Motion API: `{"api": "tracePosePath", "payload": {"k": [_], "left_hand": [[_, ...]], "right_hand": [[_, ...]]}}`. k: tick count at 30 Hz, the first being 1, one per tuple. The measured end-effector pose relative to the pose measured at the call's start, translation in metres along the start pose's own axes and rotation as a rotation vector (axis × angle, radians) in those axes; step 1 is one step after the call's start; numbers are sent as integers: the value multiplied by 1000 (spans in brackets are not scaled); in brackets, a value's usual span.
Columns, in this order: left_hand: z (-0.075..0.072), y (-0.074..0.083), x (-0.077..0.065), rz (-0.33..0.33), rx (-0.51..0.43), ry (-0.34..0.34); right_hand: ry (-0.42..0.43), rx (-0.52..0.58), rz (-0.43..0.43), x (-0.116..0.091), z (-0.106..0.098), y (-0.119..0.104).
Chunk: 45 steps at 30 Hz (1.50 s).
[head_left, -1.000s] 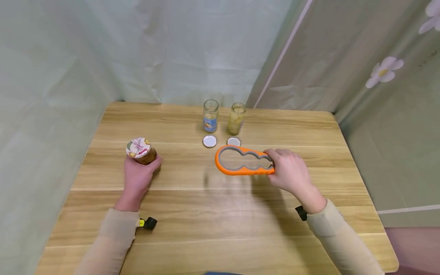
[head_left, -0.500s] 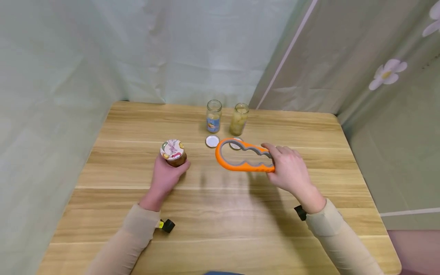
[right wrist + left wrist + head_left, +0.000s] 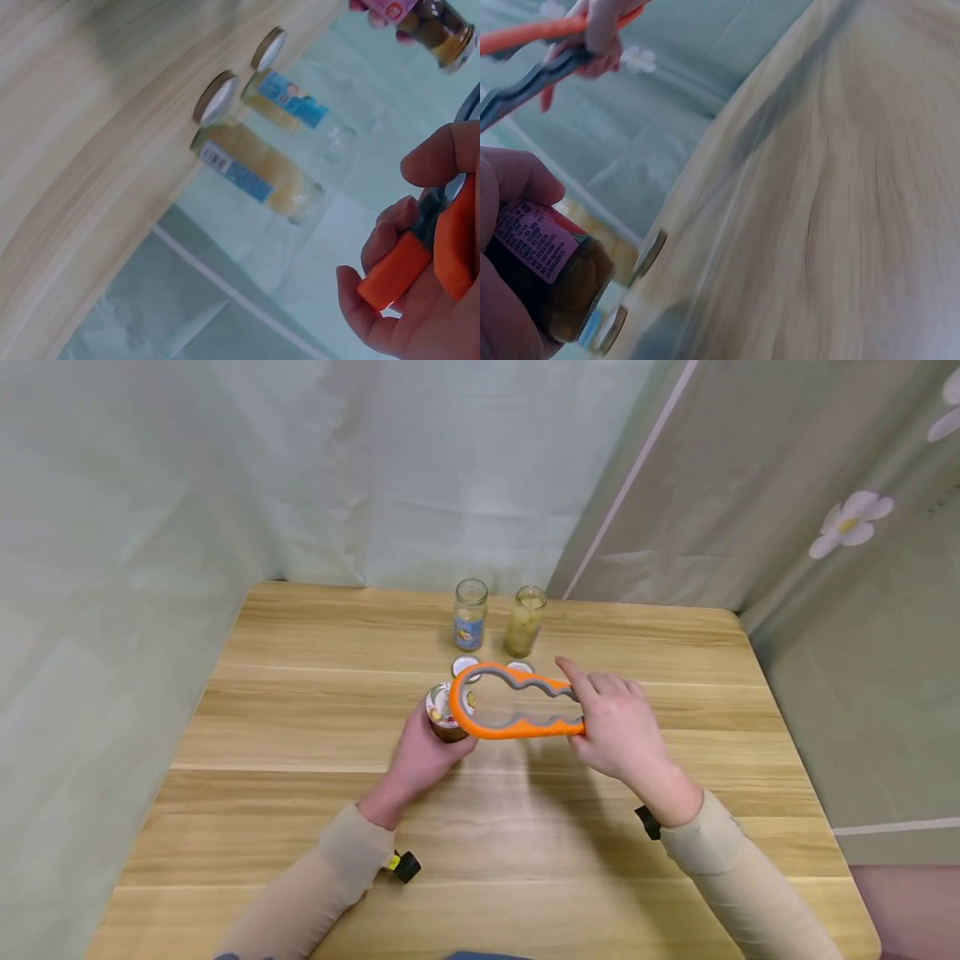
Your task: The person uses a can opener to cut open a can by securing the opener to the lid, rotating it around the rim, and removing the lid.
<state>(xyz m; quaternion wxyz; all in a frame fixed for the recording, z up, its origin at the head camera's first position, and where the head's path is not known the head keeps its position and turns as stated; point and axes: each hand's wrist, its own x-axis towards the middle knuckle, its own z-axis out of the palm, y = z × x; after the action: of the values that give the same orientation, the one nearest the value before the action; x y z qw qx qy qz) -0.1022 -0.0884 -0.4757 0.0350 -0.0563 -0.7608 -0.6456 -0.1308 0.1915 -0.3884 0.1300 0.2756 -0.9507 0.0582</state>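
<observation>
My left hand (image 3: 422,758) grips a small jar of dark contents by its sides. Its patterned lid (image 3: 438,703) faces up, and a pink label (image 3: 536,240) shows in the left wrist view. An orange and grey jar opener (image 3: 517,730) is in my right hand (image 3: 618,731), gripped by its handle ends with the index finger stretched along it. The opener's rounded end overlaps the jar's lid in the head view. In the right wrist view, fingers (image 3: 442,154) curl about the orange handles.
Toward the back of the wooden table (image 3: 300,843) stand two lidless glass jars, one with a blue label (image 3: 469,631) and one with pale chunks (image 3: 523,625). Two lids, the left one (image 3: 465,665) and the right one (image 3: 521,667), lie before them. A curtain (image 3: 420,468) hangs behind.
My left hand has carried the jar rightward from the table's left side to the opener's rounded end. The right hand has shifted slightly left, its index finger now extended.
</observation>
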Motion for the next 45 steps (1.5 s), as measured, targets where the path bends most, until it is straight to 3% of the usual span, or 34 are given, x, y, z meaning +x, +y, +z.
{"api": "tracePosePath", "payload": {"k": [5, 12, 16, 20, 30, 37, 45], "left_hand": [[18, 3, 3, 68, -47, -66], [37, 8, 2, 66, -55, -100], [42, 25, -5, 99, -23, -126], [44, 41, -9, 88, -75, -158], [50, 45, -9, 45, -120, -176], [47, 44, -9, 76, -106, -194], [45, 50, -9, 151, -18, -176]], "right_hand": [[-5, -41, -19, 3, 0, -8], [13, -73, -46, 4, 1, -17], [12, -76, -61, 5, 2, -20], [-1, -82, -76, 5, 4, -23], [9, -69, -58, 4, 2, -26], [-36, -90, -85, 4, -3, -27], [-52, -141, -94, 0, -13, -38]]}}
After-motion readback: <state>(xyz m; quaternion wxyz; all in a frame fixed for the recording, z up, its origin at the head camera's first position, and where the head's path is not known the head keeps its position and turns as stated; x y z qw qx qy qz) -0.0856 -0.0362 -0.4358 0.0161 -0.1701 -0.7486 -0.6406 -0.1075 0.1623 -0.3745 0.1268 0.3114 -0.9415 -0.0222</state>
